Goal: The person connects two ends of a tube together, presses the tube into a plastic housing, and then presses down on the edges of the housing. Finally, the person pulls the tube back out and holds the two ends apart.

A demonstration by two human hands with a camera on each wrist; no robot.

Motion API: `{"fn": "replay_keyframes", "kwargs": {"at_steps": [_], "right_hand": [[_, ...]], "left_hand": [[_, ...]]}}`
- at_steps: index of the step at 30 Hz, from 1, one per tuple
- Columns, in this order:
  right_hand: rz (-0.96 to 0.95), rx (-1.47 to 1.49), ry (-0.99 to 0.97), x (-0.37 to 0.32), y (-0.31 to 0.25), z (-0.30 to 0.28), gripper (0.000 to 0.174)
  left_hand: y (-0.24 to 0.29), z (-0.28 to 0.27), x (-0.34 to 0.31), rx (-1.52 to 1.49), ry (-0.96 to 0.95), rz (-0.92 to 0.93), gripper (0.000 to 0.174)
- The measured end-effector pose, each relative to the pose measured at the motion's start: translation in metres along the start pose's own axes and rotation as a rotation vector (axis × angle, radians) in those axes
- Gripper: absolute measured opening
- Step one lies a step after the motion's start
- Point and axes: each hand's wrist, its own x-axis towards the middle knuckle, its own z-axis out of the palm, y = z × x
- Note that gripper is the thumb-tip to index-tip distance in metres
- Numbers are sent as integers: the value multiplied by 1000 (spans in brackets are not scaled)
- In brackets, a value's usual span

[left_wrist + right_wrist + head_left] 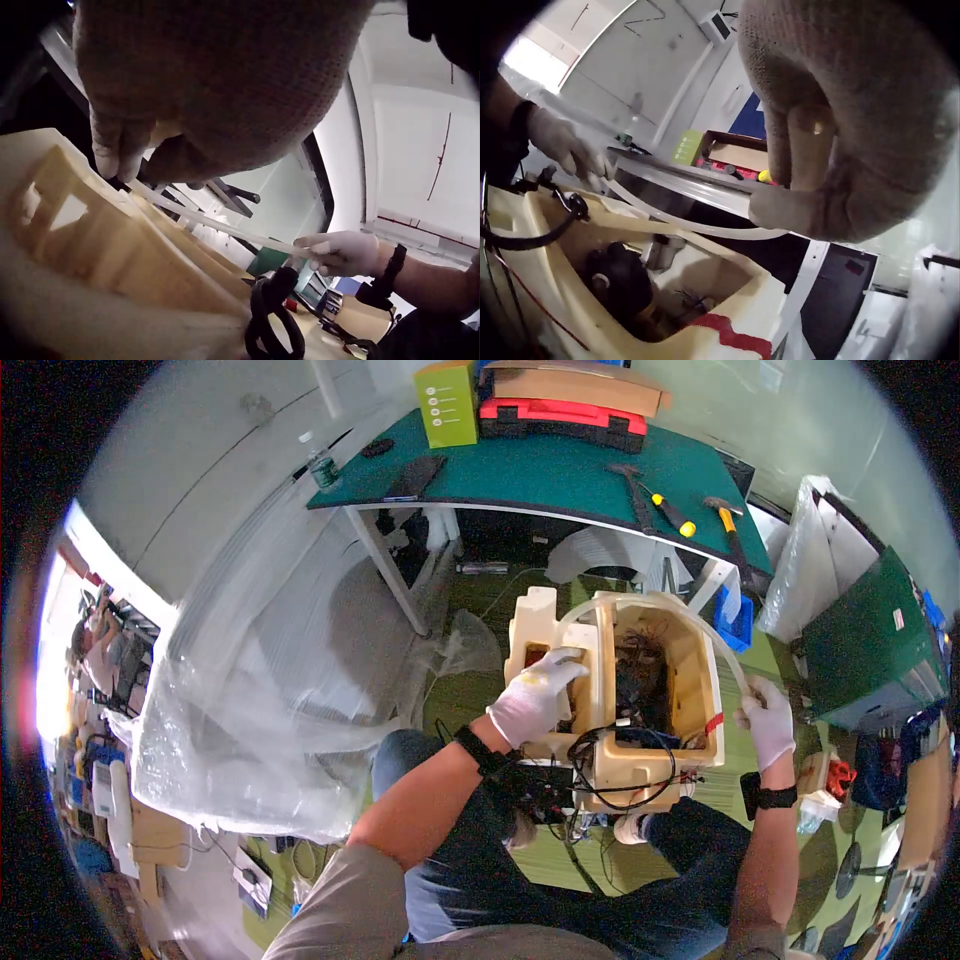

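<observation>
The person's gloved left hand (540,695) is pinching a translucent tube (727,232) near one end, above a cream plastic housing (712,670). In the left wrist view the palm is filling the top of the picture in deep shadow, so the exact contact and the tip of the tube are staying hard to make out. The gloved right hand (768,722) is gripping the tube farther along, its thumb and fingers closing narrowly on it beyond the housing's right side; the glove is covering the held part. Between the two grips the tube is bending in an arc over the housing's far edge.

Beneath the tube, dark wires (640,660) are lying in the housing's cavity, too tangled and dim to tell apart. Nearer the person than the left grip, a black cable (672,780) is looping over the housing's near edge. Red tape (714,724) is clinging to the rim, below and left of the right grip. Beyond both grips, a green-topped table (560,470) is standing.
</observation>
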Motion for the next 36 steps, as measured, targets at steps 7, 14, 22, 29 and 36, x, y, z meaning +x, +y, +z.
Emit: {"fn": "replay_keyframes", "kwargs": {"at_steps": [7,14,22,29,36], "right_hand": [[-83,-295,132,23,37,17,31],[-249,-475,244,57,57,35,29],[-37,-436,215,44,48,36,29],[-52,-492,243,48,54,44,27],[37,-500,253,51,55,40,24]], "left_hand": [[-9,-3,7,-53,-33,68,72],[-36,28,30,-19,-15,-99,65],[-36,41,20,122,27,46,51],[-25,55,35,34,11,-21,57],[-25,60,36,62,7,-107,63]]}}
